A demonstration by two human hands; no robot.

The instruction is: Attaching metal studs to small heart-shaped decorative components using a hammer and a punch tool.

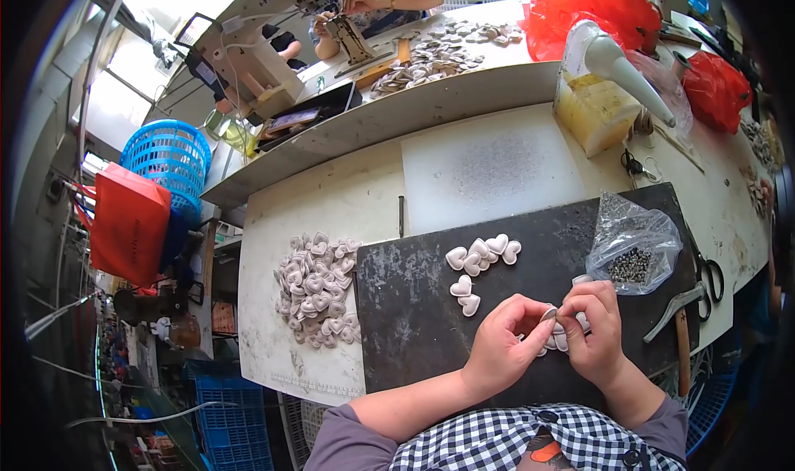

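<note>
Between the fingertips of both hands is a small pale heart-shaped padded piece (549,313), seen nearly edge-on. My left hand (507,343) pinches it from one side and my right hand (595,332) from the other. Just below the fingers, more pale hearts (560,340) lie on the black board (414,338), partly hidden by the hands. To the left of my hands, a short row of hearts (479,250) and a pair of hearts (465,294) lie on the board. Beyond my right hand sits a clear plastic bag (644,239) with small metal studs (629,266) in it.
A big pile of hearts (316,293) lies left of the board. A hammer (683,338) and black-handled scissors (710,287) lie at its right edge. Behind are a white sheet (489,169) and a yellowed container (592,111). Across the ledge, another person's hands (360,3) work at a machine.
</note>
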